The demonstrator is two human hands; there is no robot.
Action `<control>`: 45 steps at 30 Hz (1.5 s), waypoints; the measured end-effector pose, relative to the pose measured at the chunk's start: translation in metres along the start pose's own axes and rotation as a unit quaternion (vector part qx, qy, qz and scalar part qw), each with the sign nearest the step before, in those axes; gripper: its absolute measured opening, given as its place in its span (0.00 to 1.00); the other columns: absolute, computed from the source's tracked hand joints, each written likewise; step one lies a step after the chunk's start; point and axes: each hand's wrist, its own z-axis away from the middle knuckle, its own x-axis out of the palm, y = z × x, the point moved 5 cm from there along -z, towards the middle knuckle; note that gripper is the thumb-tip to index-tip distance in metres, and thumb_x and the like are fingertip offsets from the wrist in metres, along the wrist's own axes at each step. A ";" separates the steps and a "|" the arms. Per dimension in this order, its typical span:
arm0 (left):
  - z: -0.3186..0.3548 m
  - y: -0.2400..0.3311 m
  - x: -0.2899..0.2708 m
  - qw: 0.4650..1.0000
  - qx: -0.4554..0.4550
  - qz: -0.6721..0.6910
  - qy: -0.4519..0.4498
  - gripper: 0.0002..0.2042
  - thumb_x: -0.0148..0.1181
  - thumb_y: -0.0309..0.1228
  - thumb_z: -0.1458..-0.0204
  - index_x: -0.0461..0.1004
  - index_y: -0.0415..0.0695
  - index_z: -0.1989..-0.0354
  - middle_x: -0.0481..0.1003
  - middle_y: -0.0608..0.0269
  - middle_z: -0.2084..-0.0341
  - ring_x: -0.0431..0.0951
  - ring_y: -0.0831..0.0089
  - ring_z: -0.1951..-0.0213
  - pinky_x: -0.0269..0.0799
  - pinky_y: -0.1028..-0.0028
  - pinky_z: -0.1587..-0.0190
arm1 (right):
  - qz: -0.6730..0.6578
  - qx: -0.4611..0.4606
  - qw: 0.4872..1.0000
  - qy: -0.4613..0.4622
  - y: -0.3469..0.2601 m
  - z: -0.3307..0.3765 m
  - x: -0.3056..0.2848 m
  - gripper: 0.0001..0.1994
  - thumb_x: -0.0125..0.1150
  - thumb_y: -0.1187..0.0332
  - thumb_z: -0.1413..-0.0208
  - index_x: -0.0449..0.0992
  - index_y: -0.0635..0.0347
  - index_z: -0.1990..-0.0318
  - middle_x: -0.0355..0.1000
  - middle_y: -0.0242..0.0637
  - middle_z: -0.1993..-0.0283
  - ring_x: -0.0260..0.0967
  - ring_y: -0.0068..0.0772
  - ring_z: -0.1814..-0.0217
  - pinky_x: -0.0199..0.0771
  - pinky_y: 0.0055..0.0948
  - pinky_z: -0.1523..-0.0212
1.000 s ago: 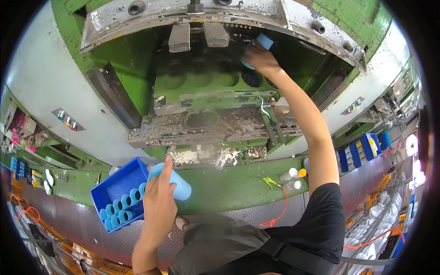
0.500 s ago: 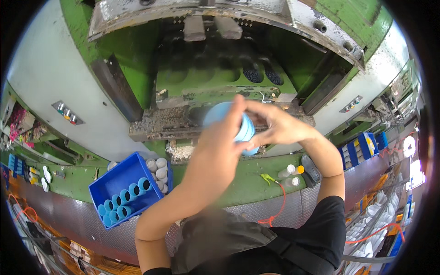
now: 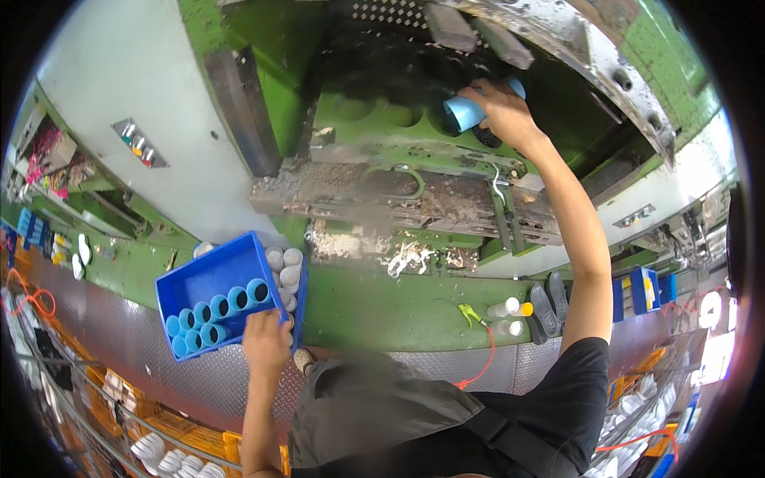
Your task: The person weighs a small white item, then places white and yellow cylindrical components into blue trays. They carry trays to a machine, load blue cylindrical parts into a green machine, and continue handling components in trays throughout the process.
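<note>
My right hand is closed around a light blue cup, reaching inside the machine. The cup is tipped on its side, its mouth to the left, over round holes in a green block. Dark granules show in a hole just below my right hand. Down at the left, my left hand is at the near right corner of a blue bin, fingers curled. What those fingers grip is hidden. Inside the bin, several light blue cups stand in two rows, some with dark contents.
White round containers stand beside the bin. A green air gun on a red hose, bottles and dark soles lie on the green ledge. A scarred metal ledge fronts the machine, with its heavy upper frame overhead.
Both hands were together around light blue cups in front of the machine. My right hand has moved up and right with a cup into the machine; my left has dropped to the bin.
</note>
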 end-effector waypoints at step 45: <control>0.000 -0.129 -0.148 0.991 -0.125 0.035 0.033 0.19 0.75 0.36 0.58 0.68 0.41 0.84 0.70 0.56 0.82 0.69 0.55 0.71 0.58 0.61 0.63 | -0.666 -0.011 0.738 -0.111 -0.524 0.053 -0.006 0.39 0.77 0.64 0.56 0.67 0.52 0.34 0.69 0.45 0.35 0.67 0.51 0.33 0.68 0.45 0.34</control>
